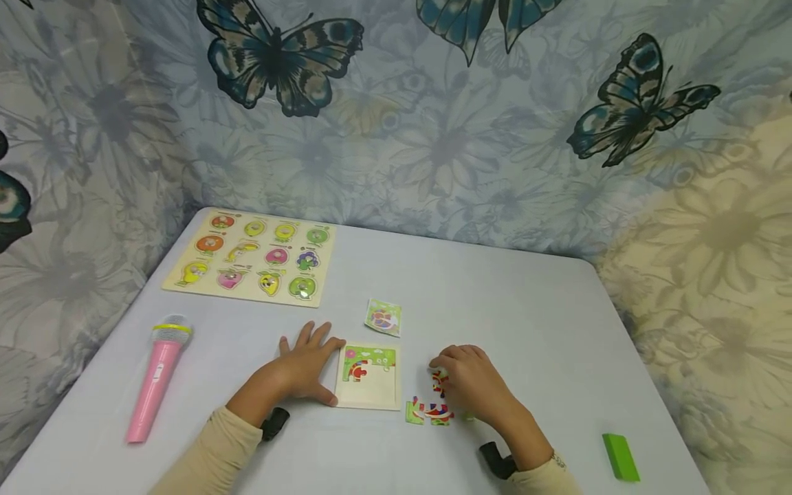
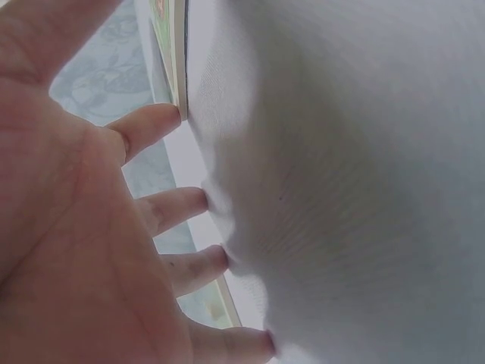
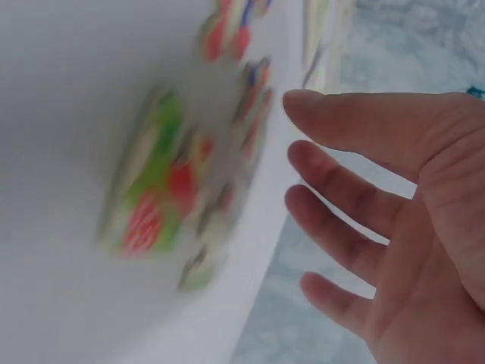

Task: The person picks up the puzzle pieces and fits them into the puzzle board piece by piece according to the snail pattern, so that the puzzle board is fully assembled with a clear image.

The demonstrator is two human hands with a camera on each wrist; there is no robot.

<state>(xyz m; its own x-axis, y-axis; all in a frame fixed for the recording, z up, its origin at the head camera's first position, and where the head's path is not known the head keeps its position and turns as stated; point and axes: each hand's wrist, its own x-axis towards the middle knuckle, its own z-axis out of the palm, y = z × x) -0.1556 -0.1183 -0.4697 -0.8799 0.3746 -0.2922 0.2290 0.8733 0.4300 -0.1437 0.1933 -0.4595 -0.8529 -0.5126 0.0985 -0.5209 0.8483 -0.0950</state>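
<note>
Wooden puzzle tray (image 1: 366, 396): lower centre of the head view; a green strip (image 1: 385, 357) lines its top and a red-and-yellow piece (image 1: 359, 372) sits at its left; the lower part and the right side below the strip lie bare
Left hand (image 1: 300, 371): spread wide, grasping nothing; thumb at the tray's lower left corner, forefinger at its upper left corner
Right hand (image 1: 476, 385): bent over the loose pieces, right of the tray; relaxed, with nothing between thumb and fingertips in the right wrist view
Jigsaw pieces (image 1: 440, 413): on the white tabletop (image 1: 526, 302), just beside the tray's lower right, some partly hidden by the right hand; the right wrist view is blurred, so their prints read only roughly as green, red and blue
Picture card (image 1: 383, 318): centre of the frame, above the tray and apart from it
Fitting well: light pressure on the tray's corners should stop it sliding; pinch one piece by its edges, turn it to agree with the card, line up tab and notch, then press flat; forcing it could lift its neighbours
Farther off: fruit board (image 1: 284, 298) left of centre; pink toy microphone (image 1: 152, 392) lower left; green block (image 1: 621, 457) lower right
</note>
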